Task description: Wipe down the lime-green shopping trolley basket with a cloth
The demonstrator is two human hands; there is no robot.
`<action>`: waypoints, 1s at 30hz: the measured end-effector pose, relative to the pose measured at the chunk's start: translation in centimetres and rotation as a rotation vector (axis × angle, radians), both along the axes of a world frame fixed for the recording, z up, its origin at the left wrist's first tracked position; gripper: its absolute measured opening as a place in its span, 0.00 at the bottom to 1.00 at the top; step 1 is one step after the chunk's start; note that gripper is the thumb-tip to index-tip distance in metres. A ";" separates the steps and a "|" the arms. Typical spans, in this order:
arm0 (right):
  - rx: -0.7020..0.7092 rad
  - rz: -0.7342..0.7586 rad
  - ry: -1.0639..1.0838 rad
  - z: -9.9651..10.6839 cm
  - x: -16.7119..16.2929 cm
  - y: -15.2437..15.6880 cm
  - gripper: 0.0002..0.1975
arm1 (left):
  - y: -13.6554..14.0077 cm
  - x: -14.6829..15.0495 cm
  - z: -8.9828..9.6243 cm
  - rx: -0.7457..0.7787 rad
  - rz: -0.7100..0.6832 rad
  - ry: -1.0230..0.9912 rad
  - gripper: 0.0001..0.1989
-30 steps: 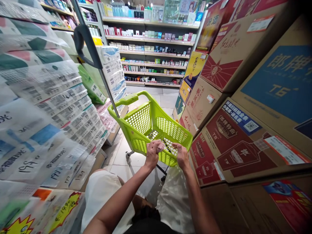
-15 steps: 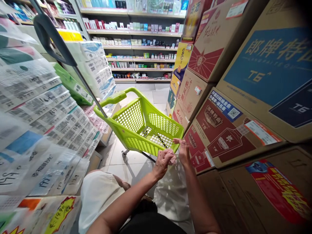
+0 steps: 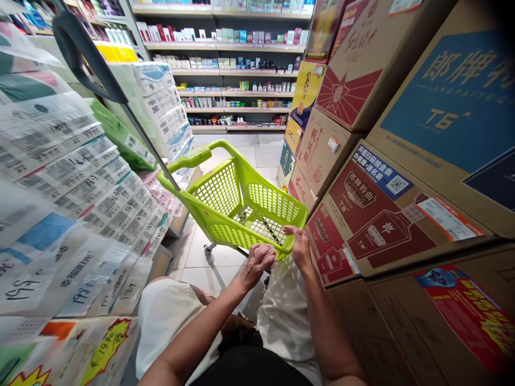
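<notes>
A lime-green shopping cart (image 3: 241,206) with a perforated plastic basket stands in front of me, turned at an angle. My left hand (image 3: 255,268) is closed on a crumpled pink cloth (image 3: 264,254) just before the basket's near edge. Beside the cart's near right corner is my right hand (image 3: 300,245), a finger stretched to the left and nothing visible in it. Whether it touches the rim I cannot tell. A grey loop handle on a metal pole (image 3: 84,59) rises at the cart's left.
Wrapped paper packs (image 3: 76,177) are stacked along the left. Printed cartons (image 3: 370,209) form a tall wall close on my right. Shelves of small boxes and bottles (image 3: 225,69) stand across the back. Pale floor tiles (image 3: 249,147) run between.
My left hand with the pink cloth has moved left, away from my right hand, widening the gap between them. The view has shifted slightly; the cart looks much the same.
</notes>
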State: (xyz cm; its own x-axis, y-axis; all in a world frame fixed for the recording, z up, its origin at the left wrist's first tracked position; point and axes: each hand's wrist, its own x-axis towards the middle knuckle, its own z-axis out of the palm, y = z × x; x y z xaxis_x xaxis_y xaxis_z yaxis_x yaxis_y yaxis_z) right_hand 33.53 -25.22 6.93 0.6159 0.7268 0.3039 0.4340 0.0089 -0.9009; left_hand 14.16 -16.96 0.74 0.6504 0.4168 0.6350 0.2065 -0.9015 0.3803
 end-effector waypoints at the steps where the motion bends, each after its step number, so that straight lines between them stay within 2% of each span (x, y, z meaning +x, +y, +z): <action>1: 0.001 0.006 -0.009 0.0 -0.1 0.1 0.42 | 0.0 0.1 0.0 -0.026 0.073 -0.035 0.13; 3: 0.003 0.021 -0.020 0.0 -0.1 0.2 0.42 | 0.1 0.0 0.1 -0.075 0.230 -0.117 0.13; 4: 0.000 0.026 -0.019 -0.1 0.0 0.2 0.42 | 0.3 0.0 0.2 -0.073 0.233 -0.134 0.13; 7: -0.022 0.022 -0.005 -0.4 0.0 0.3 0.42 | 1.0 -0.4 0.3 -0.019 0.048 -0.102 0.12; 8: -0.030 0.020 -0.007 -0.5 0.0 0.3 0.42 | 1.4 -0.6 0.4 -0.033 0.072 -0.123 0.13; 11: -0.041 0.031 -0.027 -0.6 -0.3 0.6 0.42 | 2.8 -1.5 0.5 -0.137 0.402 -0.267 0.15; 12: -0.045 0.040 -0.029 -0.6 -0.5 0.7 0.42 | 3.3 -1.9 0.6 -0.147 0.433 -0.266 0.15; 15: -0.059 0.049 -0.031 -0.4 -0.9 1.2 0.42 | 4.6 -2.9 0.8 -0.123 0.288 -0.125 0.17; 16: -0.063 0.047 -0.040 -0.4 -1.0 1.4 0.42 | 5.0 -3.2 0.8 -0.130 0.307 -0.114 0.17; 19: -0.072 0.068 -0.075 -0.4 -1.2 1.9 0.42 | 6.3 -4.1 1.0 -0.172 0.550 -0.210 0.20; 20: -0.078 0.082 -0.082 -0.4 -1.2 2.1 0.42 | 6.8 -4.4 1.1 -0.172 0.547 -0.206 0.20; 23: -0.099 0.112 -0.099 -0.6 -1.4 2.4 0.42 | 8.3 -5.4 1.5 -0.151 0.389 -0.109 0.22; 24: -0.103 0.113 -0.107 -0.7 -1.5 2.5 0.42 | 8.9 -5.7 1.7 -0.154 0.428 -0.120 0.21; 26: -0.100 0.109 -0.115 -0.8 -1.7 2.8 0.41 | 9.9 -6.4 2.1 -0.168 0.616 -0.207 0.21; 27: -0.096 0.113 -0.114 -0.9 -1.8 2.9 0.41 | 10.4 -6.6 2.3 -0.170 0.665 -0.232 0.21; 28: -0.093 0.117 -0.109 -1.0 -2.0 3.1 0.41 | 10.8 -6.8 2.5 -0.165 0.656 -0.231 0.21; 30: -0.095 0.129 -0.095 -1.3 -2.2 3.4 0.40 | 11.7 -7.3 3.2 -0.144 0.533 -0.175 0.21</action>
